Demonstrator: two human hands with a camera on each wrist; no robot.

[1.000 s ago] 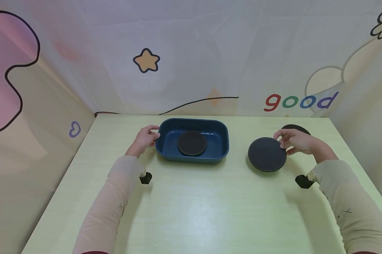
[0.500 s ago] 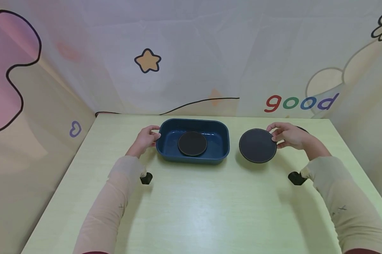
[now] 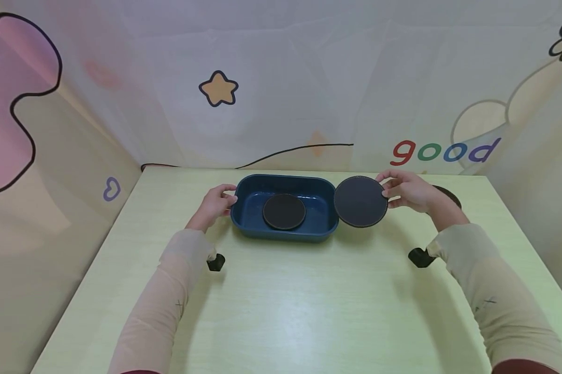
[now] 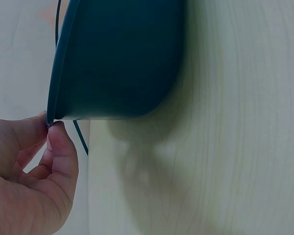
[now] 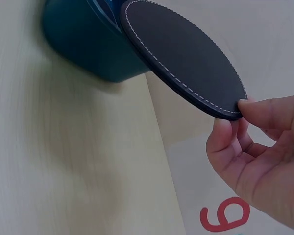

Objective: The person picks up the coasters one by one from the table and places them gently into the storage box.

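Observation:
My right hand pinches a round black coaster by its right edge, thumb on top and fingers beneath. White stitching runs round the rim of this coaster in the right wrist view. Held above the table, it reaches the right end of a dark blue rectangular dish. Another black coaster lies flat on the dish's floor. At the dish's left end, my left hand pinches the rim between thumb and fingers, as the left hand in the left wrist view shows.
A third black coaster lies on the table behind my right wrist, partly hidden by it. The pale wooden table ends at a printed cloth backdrop. A black wrist mount hangs beneath the right cuff.
My right hand has carried its coaster left and toward the back, from apart on the right up to the dish's right end. The left hand keeps its hold on the rim.

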